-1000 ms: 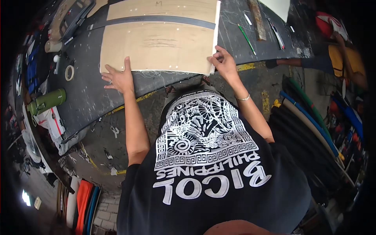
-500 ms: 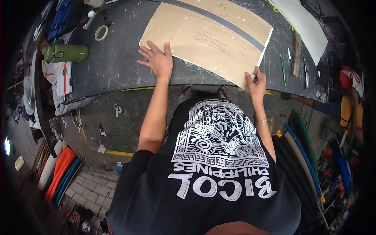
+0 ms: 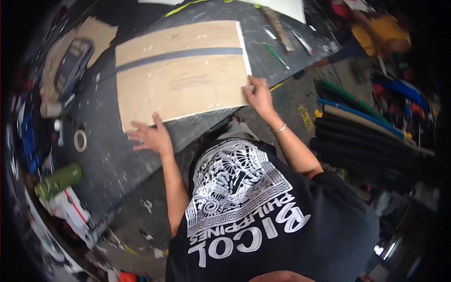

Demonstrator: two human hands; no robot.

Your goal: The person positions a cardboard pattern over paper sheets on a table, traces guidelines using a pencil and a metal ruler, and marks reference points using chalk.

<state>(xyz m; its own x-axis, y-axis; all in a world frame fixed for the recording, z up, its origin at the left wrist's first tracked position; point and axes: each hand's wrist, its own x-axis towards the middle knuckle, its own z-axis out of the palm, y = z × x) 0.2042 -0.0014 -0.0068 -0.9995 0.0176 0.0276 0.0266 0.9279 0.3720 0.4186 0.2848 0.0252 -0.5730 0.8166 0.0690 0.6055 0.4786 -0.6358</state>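
Observation:
A tan cardboard sheet (image 3: 183,89) lies on the dark table, with pencil scribbles and a white layer showing along its right and lower edges. Across it runs a flat grey strip (image 3: 183,57), possibly a ruler. My left hand (image 3: 152,137) rests with spread fingers at the sheet's near left corner. At the near right corner, the thumb and fingers of my right hand (image 3: 259,97) pinch the sheet's edge. Loose threads stick out from beneath the near edge.
On the dark table (image 3: 101,183) lie a tape roll (image 3: 80,141), a green flask (image 3: 58,180), a green pencil (image 3: 276,56), a cutter knife (image 3: 301,42) and a worn wooden bar (image 3: 278,29). Fabric rolls (image 3: 366,141) stand right. A person in yellow (image 3: 380,35) is beyond.
My view has turned, so the table appears tilted and shifted. The sheet now lies further left and lower in view, both hands still at its near corners.

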